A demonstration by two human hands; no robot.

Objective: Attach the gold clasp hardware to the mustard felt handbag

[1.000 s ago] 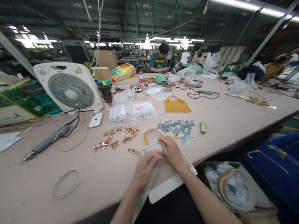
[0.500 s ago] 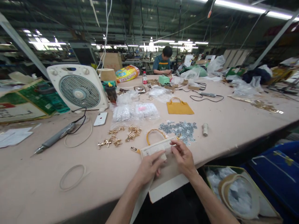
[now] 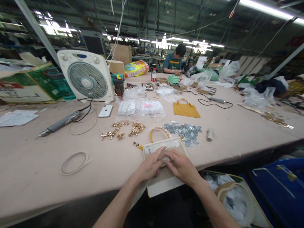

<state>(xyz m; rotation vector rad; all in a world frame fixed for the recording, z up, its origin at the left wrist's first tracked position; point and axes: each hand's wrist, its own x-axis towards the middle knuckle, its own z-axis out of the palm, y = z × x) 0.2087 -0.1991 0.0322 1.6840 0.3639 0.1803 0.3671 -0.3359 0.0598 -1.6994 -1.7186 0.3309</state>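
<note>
A pale bag piece (image 3: 163,186), inner side up, lies at the table edge, its lower part overhanging. A yellow handle (image 3: 151,134) arches from its far side, and a yellow strap with a gold metal fitting (image 3: 137,144) sticks out left. Above the piece my left hand (image 3: 148,166) is closed, thumb and fingers pinched around something small and pale. My right hand (image 3: 180,164) meets it there, its fingers curled against the left fingertips. What lies between the fingers is mostly hidden. Gold clasps (image 3: 136,129) and thin grey metal plates (image 3: 187,131) lie just beyond.
On the left are a box fan (image 3: 86,77), an electric screwdriver (image 3: 59,123), a phone (image 3: 105,110) and a tape ring (image 3: 74,163). A yellow bag piece (image 3: 186,109) and plastic packets (image 3: 152,108) lie farther back. A small roll (image 3: 210,134) stands right. A co-worker (image 3: 174,61) sits opposite.
My right hand has moved from the piece's upper right edge down and left to meet my left hand. The camera view has tilted down and shifted slightly left.
</note>
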